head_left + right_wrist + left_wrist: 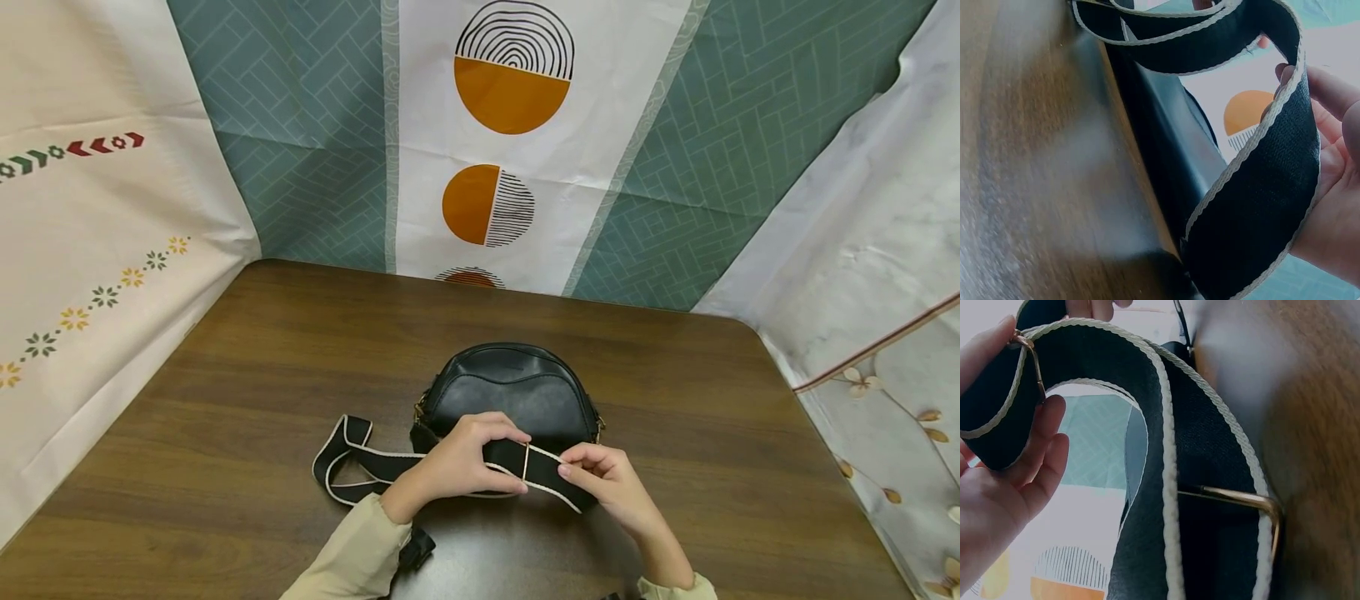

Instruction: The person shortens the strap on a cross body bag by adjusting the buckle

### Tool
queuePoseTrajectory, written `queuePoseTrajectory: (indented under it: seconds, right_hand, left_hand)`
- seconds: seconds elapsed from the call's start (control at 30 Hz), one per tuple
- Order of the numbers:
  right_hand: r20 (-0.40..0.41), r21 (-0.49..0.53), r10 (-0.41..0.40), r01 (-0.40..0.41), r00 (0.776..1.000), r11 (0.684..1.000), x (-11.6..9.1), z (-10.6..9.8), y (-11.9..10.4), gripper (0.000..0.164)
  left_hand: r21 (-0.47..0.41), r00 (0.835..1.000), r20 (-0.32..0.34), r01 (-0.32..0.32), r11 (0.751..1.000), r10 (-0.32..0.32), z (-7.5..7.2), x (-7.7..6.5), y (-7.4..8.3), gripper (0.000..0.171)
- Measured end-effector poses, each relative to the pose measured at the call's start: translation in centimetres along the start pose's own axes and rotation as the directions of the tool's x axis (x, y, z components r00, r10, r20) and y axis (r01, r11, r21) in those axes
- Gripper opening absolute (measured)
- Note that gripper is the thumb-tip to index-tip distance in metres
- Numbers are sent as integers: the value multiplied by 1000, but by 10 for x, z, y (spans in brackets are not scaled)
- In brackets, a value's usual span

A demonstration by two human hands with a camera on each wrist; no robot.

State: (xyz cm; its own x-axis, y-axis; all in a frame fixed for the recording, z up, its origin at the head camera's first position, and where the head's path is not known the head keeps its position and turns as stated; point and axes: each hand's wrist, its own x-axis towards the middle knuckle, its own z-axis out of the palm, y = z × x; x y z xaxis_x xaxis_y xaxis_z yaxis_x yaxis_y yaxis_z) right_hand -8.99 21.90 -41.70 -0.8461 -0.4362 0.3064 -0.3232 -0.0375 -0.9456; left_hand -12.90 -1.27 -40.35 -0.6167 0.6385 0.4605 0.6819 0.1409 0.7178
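Observation:
A black half-round bag [512, 392] stands on the wooden table, its wide black strap [390, 463] edged in white braid. In front of the bag my left hand [472, 458] pinches the strap by a thin gold slider buckle [526, 461], thumb below and fingers above. Just to the right, my right hand [603, 479] pinches the same strap between thumb and fingers. In the left wrist view the strap curves away in a loop, and a second gold metal bar [1235, 497] crosses it. The right wrist view shows the strap [1266, 181] hanging from the right fingers.
The wooden table [225, 417] reaches back to a green and white patterned cloth [315, 142]. Pale cloths hang at the left and right sides. A loop of strap lies left of the bag, and a black strap end [416, 550] sits by the left sleeve.

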Motion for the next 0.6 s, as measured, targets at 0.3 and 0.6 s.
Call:
queuePoseTrajectory:
  seconds: [0.3, 0.6]
  right_hand:
    - [8, 1, -22, 22, 1000, 1000, 5, 5, 1, 5]
    - [1, -12, -12, 12, 1000, 1000, 10, 12, 2, 6]
  left_hand:
    - [65, 1000, -3, -17, 998, 18, 3, 2, 3, 42]
    - [124, 1000, 16, 21, 992, -23, 6, 2, 8, 44]
